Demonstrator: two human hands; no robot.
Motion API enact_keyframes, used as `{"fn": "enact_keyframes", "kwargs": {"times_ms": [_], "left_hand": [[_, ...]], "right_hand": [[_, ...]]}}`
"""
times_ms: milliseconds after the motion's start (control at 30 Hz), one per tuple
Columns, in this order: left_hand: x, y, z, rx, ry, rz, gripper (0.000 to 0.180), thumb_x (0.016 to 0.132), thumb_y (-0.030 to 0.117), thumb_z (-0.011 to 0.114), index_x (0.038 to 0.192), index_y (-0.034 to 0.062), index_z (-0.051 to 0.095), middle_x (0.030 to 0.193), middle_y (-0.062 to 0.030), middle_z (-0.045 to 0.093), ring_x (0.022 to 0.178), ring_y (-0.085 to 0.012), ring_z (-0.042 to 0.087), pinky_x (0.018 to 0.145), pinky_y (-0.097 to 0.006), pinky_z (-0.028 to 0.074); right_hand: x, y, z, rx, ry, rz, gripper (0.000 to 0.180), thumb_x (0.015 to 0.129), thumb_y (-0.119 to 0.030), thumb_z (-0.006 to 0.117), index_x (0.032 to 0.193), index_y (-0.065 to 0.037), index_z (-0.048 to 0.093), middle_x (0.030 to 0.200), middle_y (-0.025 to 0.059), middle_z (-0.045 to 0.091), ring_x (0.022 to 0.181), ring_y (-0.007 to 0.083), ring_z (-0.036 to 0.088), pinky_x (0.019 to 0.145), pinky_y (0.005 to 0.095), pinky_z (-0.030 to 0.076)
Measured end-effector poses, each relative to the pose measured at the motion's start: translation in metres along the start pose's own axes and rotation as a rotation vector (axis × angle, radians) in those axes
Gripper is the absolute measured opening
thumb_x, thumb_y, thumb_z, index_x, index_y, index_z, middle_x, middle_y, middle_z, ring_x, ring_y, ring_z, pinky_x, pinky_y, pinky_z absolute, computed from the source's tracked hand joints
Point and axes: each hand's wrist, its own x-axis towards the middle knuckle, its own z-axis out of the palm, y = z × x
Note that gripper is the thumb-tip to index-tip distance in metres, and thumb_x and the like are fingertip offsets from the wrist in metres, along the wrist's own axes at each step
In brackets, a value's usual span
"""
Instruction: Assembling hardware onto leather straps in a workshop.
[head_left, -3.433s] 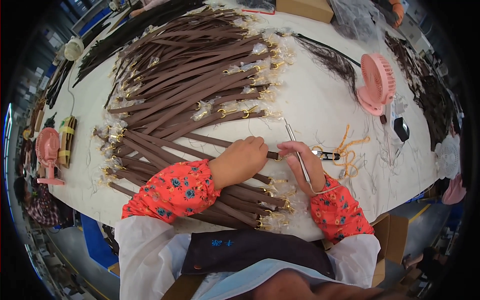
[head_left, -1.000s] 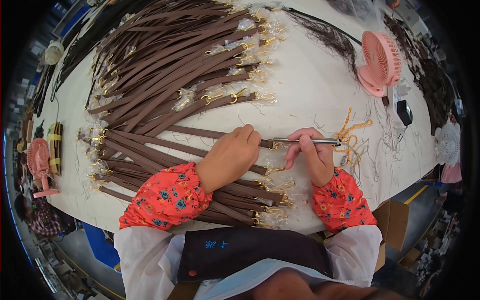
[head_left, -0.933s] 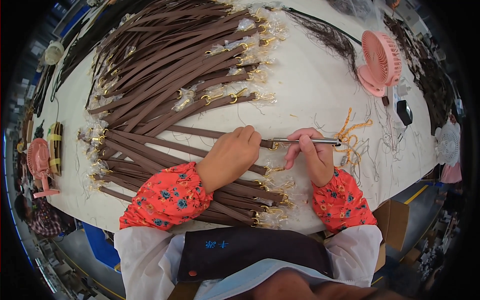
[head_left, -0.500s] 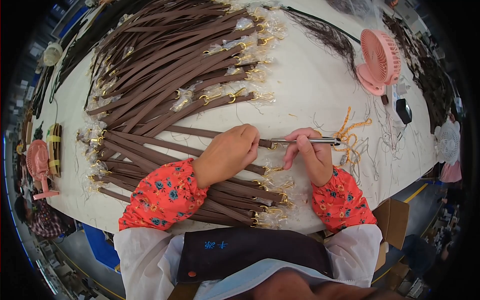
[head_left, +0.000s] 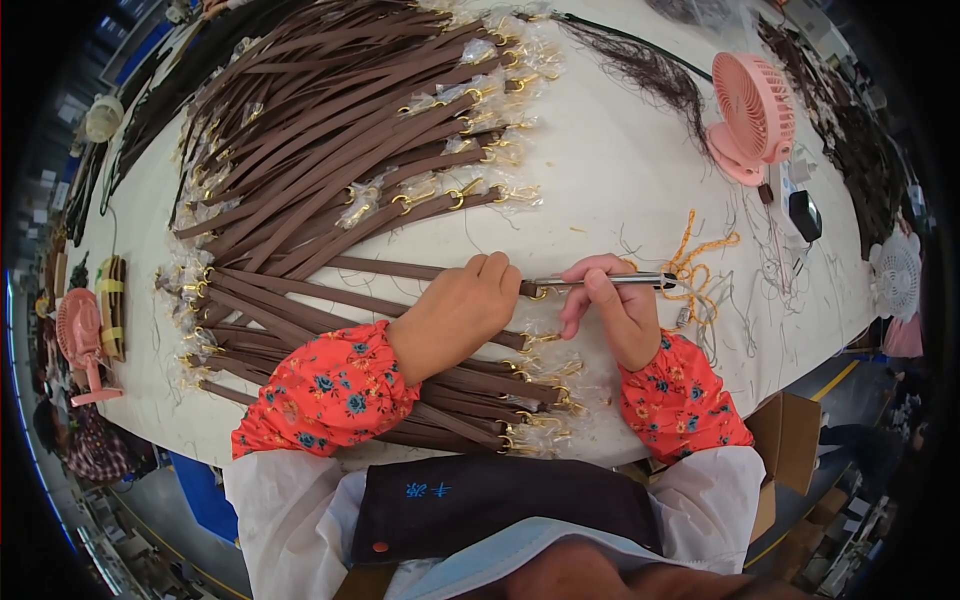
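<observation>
My left hand (head_left: 462, 308) is closed on a brown strap (head_left: 385, 266), near the end that carries a gold metal ring or clasp (head_left: 541, 293). In my right hand (head_left: 612, 305) is a slim silver tool that looks like tweezers (head_left: 645, 280), held between thumb and fingers. Its narrow tip reaches left to the strap's end beside my left fingers; whether it touches the strap I cannot tell. Several more brown straps (head_left: 470, 385) lie under and in front of my left forearm, their gold clasps wrapped in clear plastic.
A large pile of brown straps (head_left: 330, 140) covers the far left of the white table (head_left: 620, 180). Orange cord (head_left: 700, 265) and loose threads lie right of my right hand. A pink fan (head_left: 752, 110) stands far right beside a power strip (head_left: 790, 200); another pink fan (head_left: 78, 335) is at the left.
Both hands stay in nearly the same place, still holding the strap and the tweezers. The whole view has shifted slightly.
</observation>
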Motion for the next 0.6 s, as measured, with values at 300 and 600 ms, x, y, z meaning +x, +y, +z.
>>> {"fn": "enact_keyframes", "kwargs": {"times_ms": [300,600], "left_hand": [[0.006,-0.011,-0.001,-0.299,0.061,-0.085,0.016,0.083,0.007,0.063,0.092,0.0039,0.049,0.085,-0.0119,0.058,0.078,-0.0331,0.061,0.065,-0.042,0.049],[0.005,-0.013,-0.003,-0.348,0.052,-0.084,0.015,0.084,0.01,0.062,0.089,0.0023,0.05,0.083,-0.0128,0.057,0.076,-0.0328,0.061,0.063,-0.043,0.049]], "right_hand": [[0.0,0.002,-0.002,-0.012,-0.055,0.02,0.031,0.105,-0.025,0.044,0.109,0.003,0.057,0.074,0.0081,0.064,0.063,0.0138,0.063,0.062,0.0255,0.05],[0.0,0.003,0.0,0.0,-0.071,0.042,0.032,0.105,-0.026,0.044,0.11,0.002,0.056,0.075,0.0068,0.063,0.066,0.0132,0.062,0.064,0.0258,0.049]]}}
